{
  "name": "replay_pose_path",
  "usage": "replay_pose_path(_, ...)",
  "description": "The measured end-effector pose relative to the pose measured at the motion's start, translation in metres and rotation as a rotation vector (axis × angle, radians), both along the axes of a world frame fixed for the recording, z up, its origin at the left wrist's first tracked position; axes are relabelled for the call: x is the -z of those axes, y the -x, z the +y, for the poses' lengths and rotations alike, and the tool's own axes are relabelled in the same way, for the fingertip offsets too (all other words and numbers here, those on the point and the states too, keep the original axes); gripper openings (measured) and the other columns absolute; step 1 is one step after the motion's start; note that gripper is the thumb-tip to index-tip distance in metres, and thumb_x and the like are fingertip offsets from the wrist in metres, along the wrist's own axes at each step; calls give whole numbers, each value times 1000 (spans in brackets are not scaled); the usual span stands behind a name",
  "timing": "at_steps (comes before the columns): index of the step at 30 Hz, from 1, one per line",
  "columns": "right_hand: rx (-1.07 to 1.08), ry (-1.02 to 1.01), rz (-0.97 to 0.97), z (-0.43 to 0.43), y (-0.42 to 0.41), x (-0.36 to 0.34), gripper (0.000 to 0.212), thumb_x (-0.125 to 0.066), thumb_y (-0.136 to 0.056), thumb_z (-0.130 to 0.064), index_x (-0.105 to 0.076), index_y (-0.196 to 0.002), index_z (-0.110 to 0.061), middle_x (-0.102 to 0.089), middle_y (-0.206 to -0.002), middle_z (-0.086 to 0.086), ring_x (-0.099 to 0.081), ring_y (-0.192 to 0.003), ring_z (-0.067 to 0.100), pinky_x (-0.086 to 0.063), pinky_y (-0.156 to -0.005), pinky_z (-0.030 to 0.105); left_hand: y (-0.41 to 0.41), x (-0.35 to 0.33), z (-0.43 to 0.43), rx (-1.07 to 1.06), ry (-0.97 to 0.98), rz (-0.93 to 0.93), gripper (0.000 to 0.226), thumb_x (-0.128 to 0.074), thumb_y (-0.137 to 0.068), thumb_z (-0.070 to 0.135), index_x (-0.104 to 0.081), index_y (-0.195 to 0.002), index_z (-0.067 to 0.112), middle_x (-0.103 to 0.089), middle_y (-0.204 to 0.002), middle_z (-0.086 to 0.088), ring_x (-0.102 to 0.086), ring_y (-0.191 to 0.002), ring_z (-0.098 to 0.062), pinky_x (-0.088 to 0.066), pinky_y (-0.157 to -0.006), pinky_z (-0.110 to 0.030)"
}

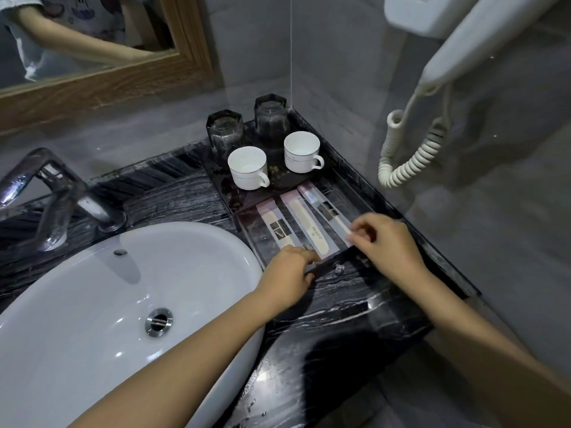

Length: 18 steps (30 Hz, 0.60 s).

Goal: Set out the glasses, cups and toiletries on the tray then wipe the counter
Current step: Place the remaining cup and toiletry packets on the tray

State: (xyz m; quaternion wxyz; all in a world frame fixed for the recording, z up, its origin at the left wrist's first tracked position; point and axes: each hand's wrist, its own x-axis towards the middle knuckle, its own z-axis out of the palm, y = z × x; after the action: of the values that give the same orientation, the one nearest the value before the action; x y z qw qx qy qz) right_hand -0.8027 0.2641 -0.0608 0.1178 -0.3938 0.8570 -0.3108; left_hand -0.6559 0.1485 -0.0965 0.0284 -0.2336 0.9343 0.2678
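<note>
A dark tray (346,193) sits on the black marble counter (333,307) in the corner. At its back stand two upturned glasses (225,134) (271,117), with two white cups (248,168) (302,152) in front of them. Three wrapped toiletry packets lie side by side at the tray's near end: left (276,225), middle (306,222), right (324,206). My left hand (287,276) rests at the near end of the left and middle packets, fingertips touching them. My right hand (386,242) pinches the near end of the right packet.
A white basin (102,304) fills the left of the counter, with a chrome tap (52,196) behind it. A wall hairdryer with a coiled cord (414,156) hangs at the right. A wood-framed mirror (102,78) is on the back wall. Water drops lie on the near counter.
</note>
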Motion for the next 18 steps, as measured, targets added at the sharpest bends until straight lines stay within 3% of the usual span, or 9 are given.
replay_pose_path(2,48,-62,-15,20,-10,9,11,-72,-79,-21,-64,-83,-16,-63,-75,0,-58,-66,16,-46,-62,24,-4,-1,2,-36,-10,42,34,-56,-87,10,-62,-120,17,-68,-116,-6,-58,-111,-24,-47,-93,-33)
replay_pose_path(5,82,-163,-63,28,-20,37,20,-73,-79,-24,-67,-93,-12,-62,-72,-2,-58,-68,17,-48,-68,29,-6,0,9,-30,27,80,33,-52,-86,4,-65,-114,16,-69,-111,-8,-60,-106,-26,-48,-89,-34)
replay_pose_path(8,105,-118,-144,18,-29,59,24,-72,-81,-20,-67,-101,-7,-60,-70,0,-55,-67,16,-45,-70,25,-8,6,11,-51,37,137,33,-53,-85,4,-66,-113,16,-70,-110,-7,-59,-107,-26,-47,-89,-33)
replay_pose_path(11,160,-60,-189,7,-35,71,16,-68,-84,-14,-66,-96,-3,-59,-69,3,-58,-69,20,-51,-71,29,-11,12,12,-57,65,162,31,-52,-88,7,-65,-114,16,-70,-110,-6,-57,-108,-24,-45,-89,-32)
replay_pose_path(15,212,-2,-203,1,-39,78,7,-66,-85,-11,-66,-90,-6,-62,-70,5,-63,-71,23,-48,-64,26,-19,12,4,-50,122,193,32,-54,-91,19,-60,-122,14,-65,-119,-6,-50,-117,-24,-39,-96,-29)
replay_pose_path(18,229,35,-209,-9,-39,80,8,-65,-86,-9,-66,-93,-5,-63,-76,6,-61,-73,19,-45,-65,24,-27,4,-26,-162,226,296,47,-52,-92,33,-50,-132,10,-55,-136,-9,-45,-128,-27,-33,-108,-32)
